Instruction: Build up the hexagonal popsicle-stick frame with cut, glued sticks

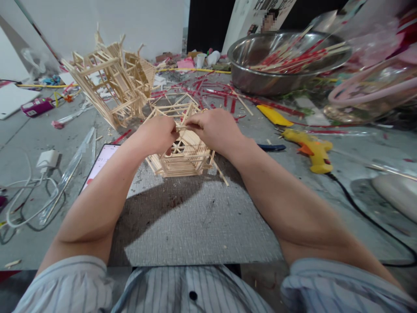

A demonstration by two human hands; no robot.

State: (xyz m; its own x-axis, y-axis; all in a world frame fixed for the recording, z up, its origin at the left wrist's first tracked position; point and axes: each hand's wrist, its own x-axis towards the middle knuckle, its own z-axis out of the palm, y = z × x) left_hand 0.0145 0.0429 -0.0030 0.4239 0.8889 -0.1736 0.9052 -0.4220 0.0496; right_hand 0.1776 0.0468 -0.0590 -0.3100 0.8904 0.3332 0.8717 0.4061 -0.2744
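Observation:
A small lattice model of thin wooden sticks (pixel 182 156) stands on a grey mat (pixel 195 217) in front of me. My left hand (pixel 158 132) and my right hand (pixel 215 128) meet over its top. Both are closed in a pinch on one thin stick (pixel 183 127) that lies across the upper part of the model. My forearms reach in from the bottom corners.
A larger stick structure (pixel 110 82) leans at the back left. A steel bowl (pixel 276 65) holds red-wrapped chopsticks at the back right. A yellow glue gun (pixel 312 150) with a black cord lies right. A phone (pixel 99 163), charger (pixel 47 158) and cables lie left.

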